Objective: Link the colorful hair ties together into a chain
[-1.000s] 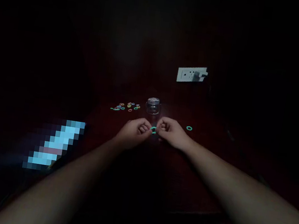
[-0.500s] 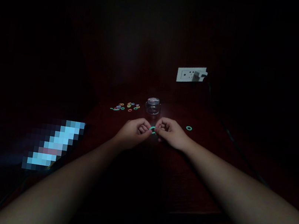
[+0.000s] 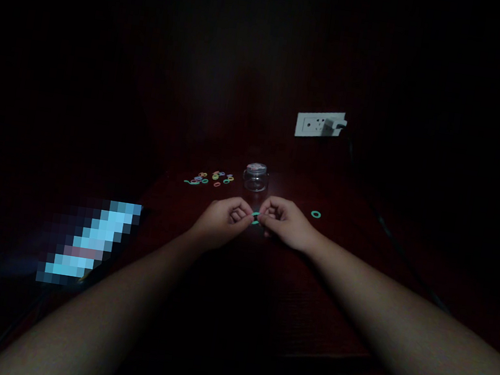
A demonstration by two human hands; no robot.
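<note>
The left hand (image 3: 225, 220) is pinching the left side of a small green ring (image 3: 255, 222) between thumb and fingers, and the right hand (image 3: 285, 221) is gripping its opposite side the same way. The ring is sitting between the two sets of fingertips, above the dark reddish tabletop (image 3: 317, 304), its band looking smooth and its outline slightly oval. The remaining fingers of both hands are curling loosely inward.

Just behind the hands, a squat, rounded jar (image 3: 255, 182) is standing upright, its clear wall catching faint light and its flat, round lid (image 3: 256, 168) showing a patterned top. To the left of the jar, a loose scatter of thin, colored rings (image 3: 215, 177) is lying on the surface, some overlapping. Near the right hand, another green ring (image 3: 319, 215) is lying flat by itself.

The tabletop is showing a dull sheen and faint grain toward its front edge. On the wall behind, a pale plug (image 3: 333, 125) is sticking out of a smooth, rectangular socket plate (image 3: 309, 125). Beside the left forearm, a bluish screen (image 3: 96, 240) is glowing, its details blurred into blocks.
</note>
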